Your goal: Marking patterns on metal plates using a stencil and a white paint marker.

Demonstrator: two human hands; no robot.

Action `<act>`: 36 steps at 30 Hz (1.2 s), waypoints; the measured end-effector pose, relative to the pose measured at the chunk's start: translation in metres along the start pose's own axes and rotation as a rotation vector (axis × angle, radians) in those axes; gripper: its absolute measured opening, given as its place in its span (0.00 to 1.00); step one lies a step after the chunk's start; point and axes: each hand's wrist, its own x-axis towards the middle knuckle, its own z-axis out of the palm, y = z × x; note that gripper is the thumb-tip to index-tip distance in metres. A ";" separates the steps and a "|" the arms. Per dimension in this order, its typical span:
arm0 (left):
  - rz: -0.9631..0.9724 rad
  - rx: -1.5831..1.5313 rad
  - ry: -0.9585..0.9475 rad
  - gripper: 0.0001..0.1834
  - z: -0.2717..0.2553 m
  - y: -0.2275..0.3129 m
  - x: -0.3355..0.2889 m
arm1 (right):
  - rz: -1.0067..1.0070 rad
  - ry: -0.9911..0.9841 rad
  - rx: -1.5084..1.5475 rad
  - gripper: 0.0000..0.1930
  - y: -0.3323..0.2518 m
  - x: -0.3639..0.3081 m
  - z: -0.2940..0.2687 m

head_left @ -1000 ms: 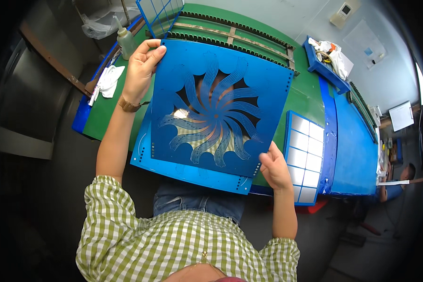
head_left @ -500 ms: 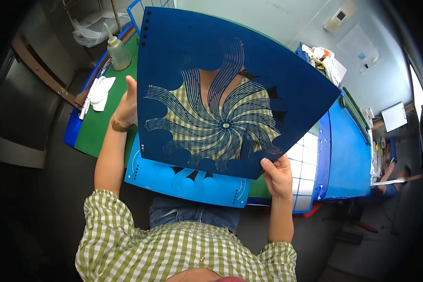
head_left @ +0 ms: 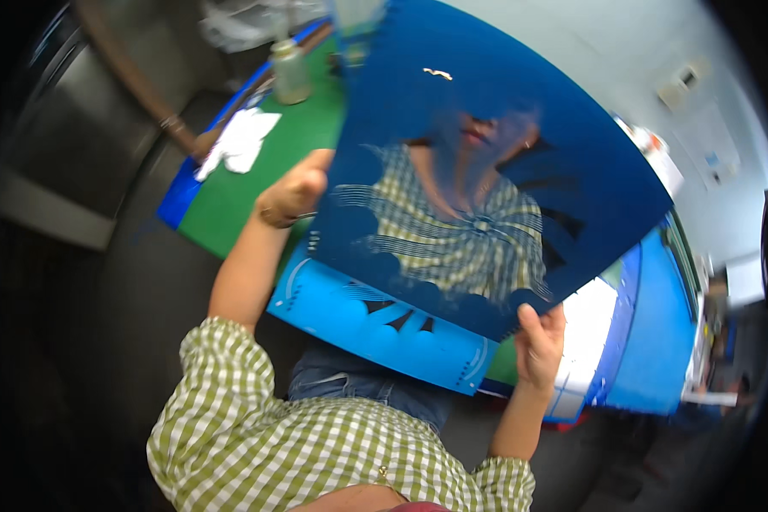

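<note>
A large glossy dark blue panel [head_left: 605, 183] is held up, tilted, in front of me. Its mirror-like surface reflects my green checked shirt, and fine swirling lines fan out from a small centre mark. My left hand [head_left: 297, 189] is at the panel's left edge, its fingers partly hidden behind it. At the lower right corner, my right hand [head_left: 541, 343] pinches the panel with the thumb on the front face. Beneath the raised panel lies a lighter blue panel [head_left: 375, 331] with similar dark scalloped shapes, overhanging the near edge of the green table top.
On the green table top [head_left: 222, 209] at left are a white cloth [head_left: 243, 141] and a squeeze bottle [head_left: 290, 75]. A white gridded sheet [head_left: 584, 333] lies to the right, beside a blue surface [head_left: 648, 341]. A brown bar [head_left: 136, 77] stands at far left.
The whole view has shifted, with things appearing further right and lower. The dark blue panel has tilted, and its reflection now shows more of me. Both hands stay at its edges.
</note>
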 end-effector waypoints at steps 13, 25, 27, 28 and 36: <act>0.078 -0.316 -0.244 0.37 0.017 0.011 0.009 | -0.009 -0.061 0.041 0.19 0.009 -0.007 -0.017; -0.174 -0.328 -0.080 0.35 0.019 0.019 0.012 | 0.074 -0.004 0.030 0.21 0.000 -0.012 -0.007; -0.206 -0.307 -0.092 0.34 0.021 0.024 0.016 | 0.084 0.038 -0.007 0.21 -0.001 -0.011 -0.007; -0.213 -0.304 -0.094 0.33 0.023 0.025 0.017 | 0.081 0.030 -0.002 0.21 -0.001 -0.011 -0.007; -0.243 -0.398 -0.069 0.33 0.031 0.024 0.019 | 0.113 0.066 0.009 0.24 -0.002 -0.013 -0.010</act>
